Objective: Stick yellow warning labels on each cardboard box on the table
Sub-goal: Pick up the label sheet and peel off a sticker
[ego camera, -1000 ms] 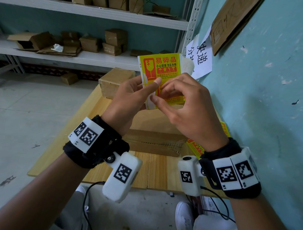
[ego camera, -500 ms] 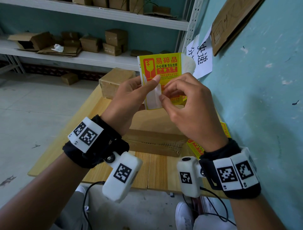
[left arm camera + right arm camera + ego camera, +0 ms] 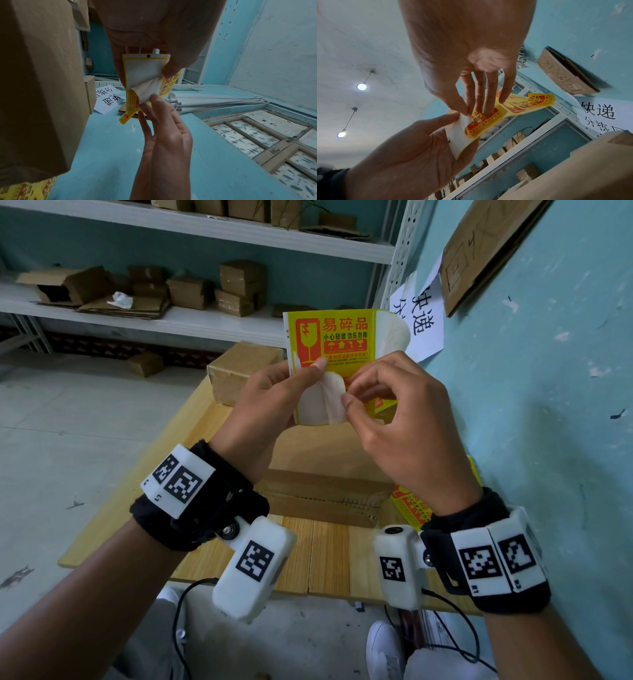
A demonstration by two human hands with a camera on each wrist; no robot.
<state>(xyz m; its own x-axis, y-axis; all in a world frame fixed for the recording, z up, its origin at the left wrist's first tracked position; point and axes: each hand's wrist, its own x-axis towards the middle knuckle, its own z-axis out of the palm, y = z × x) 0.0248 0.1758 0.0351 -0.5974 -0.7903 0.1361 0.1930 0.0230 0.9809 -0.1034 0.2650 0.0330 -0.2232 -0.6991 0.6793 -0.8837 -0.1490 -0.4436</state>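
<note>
My left hand (image 3: pixel 274 398) holds a sheet of yellow warning labels (image 3: pixel 329 337) upright above the table, thumb on its front. My right hand (image 3: pixel 387 405) pinches the peeled corner of one yellow label (image 3: pixel 334 402), whose white sticky back is curled toward me. The left wrist view shows the bared white backing (image 3: pixel 142 69) and the lifted label corner (image 3: pixel 149 90). In the right wrist view, the right fingers (image 3: pixel 481 105) sit on the partly peeled label (image 3: pixel 488 120). A large cardboard box (image 3: pixel 325 460) lies on the table under both hands. A smaller box (image 3: pixel 239 364) stands at the far end.
More yellow labels (image 3: pixel 411 508) lie on the wooden table (image 3: pixel 325 553) by the teal wall (image 3: pixel 531 405) on the right. Metal shelves (image 3: pixel 171 320) with several cardboard boxes stand behind the table. Bare floor lies to the left.
The right hand has pulled the label corner farther off the backing, down and toward me. More white backing shows. The left hand still holds the sheet in place.
</note>
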